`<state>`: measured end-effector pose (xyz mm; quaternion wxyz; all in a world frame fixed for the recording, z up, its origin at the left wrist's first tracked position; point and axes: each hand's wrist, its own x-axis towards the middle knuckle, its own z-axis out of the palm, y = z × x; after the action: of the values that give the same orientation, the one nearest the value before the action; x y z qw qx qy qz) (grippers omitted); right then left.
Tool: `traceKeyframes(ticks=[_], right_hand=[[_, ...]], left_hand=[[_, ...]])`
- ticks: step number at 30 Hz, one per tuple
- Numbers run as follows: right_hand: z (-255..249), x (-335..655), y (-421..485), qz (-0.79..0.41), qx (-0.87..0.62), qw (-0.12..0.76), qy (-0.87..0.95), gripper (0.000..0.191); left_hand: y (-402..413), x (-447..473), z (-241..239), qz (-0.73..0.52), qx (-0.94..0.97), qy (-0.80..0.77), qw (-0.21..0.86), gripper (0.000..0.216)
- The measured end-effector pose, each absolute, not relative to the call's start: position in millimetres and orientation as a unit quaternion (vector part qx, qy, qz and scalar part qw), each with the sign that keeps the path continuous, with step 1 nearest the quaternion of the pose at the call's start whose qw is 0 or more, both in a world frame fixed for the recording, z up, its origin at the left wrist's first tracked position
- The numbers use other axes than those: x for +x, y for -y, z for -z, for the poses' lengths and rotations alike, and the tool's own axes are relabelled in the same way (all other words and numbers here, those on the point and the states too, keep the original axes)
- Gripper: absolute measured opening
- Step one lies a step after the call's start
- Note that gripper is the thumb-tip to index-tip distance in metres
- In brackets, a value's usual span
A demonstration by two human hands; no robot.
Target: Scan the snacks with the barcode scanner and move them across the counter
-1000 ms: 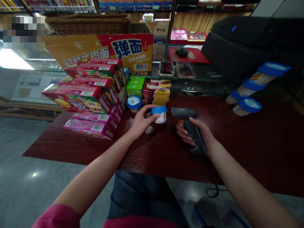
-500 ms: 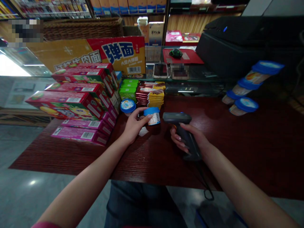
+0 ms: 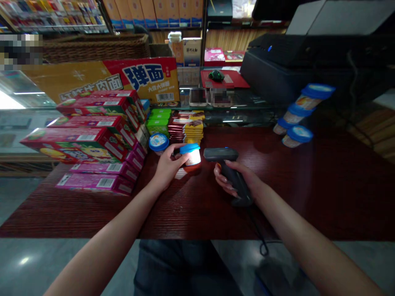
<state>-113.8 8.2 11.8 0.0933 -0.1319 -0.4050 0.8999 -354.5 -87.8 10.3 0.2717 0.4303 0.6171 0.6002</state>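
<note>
My left hand (image 3: 166,166) is closed round a small blue-lidded cup (image 3: 191,154), tilted on its side just above the dark red wooden counter (image 3: 308,193). Its label glows with bright light. My right hand (image 3: 239,181) grips the handle of a dark barcode scanner (image 3: 224,158), whose head points left at the cup from a few centimetres away. Its cable (image 3: 257,230) hangs over the counter's near edge. A second blue-lidded cup (image 3: 158,142) stands upright just left of the held one.
Stacked red and pink boxes (image 3: 92,139) fill the counter's left side, with green packs (image 3: 159,121) and flat chocolate-type packs (image 3: 187,125) behind. Three blue-lidded cups (image 3: 296,117) lie at the right. A black register (image 3: 293,61) and a cardboard carton (image 3: 101,82) stand behind.
The view has drifted, shifting everything left. The cup's label is now lit brightly where it faces the scanner; both hands keep their grips.
</note>
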Motion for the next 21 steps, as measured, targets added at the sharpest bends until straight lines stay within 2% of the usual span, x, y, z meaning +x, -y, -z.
traceKeyframes(ticks=[4, 9, 12, 18, 21], right_hand=[[-11.6, -89.9, -22.2, -0.898, -0.124, 0.119, 0.404, 0.04], [-7.7, -28.0, -41.7, -0.882, -0.125, 0.191, 0.412, 0.04], [-5.3, 16.6, -54.2, -0.87, -0.132, 0.227, 0.417, 0.037], [-9.0, 89.6, -79.9, -0.849, -0.165, 0.295, 0.407, 0.033], [-12.1, 106.5, -91.0, -0.837, -0.167, 0.365, 0.372, 0.03]], left_hand=[[91.6, -357.9, -5.9, -0.596, 0.501, -0.585, 0.227, 0.043], [100.0, -347.6, -11.0, -0.496, 0.662, -0.56, 0.055, 0.024], [99.5, -331.3, -12.8, -0.444, 0.718, -0.536, 0.004, 0.025], [63.5, -272.0, -6.1, -0.383, 0.776, -0.496, 0.069, 0.055], [26.9, -232.5, -3.0, -0.402, 0.791, -0.449, 0.108, 0.056]])
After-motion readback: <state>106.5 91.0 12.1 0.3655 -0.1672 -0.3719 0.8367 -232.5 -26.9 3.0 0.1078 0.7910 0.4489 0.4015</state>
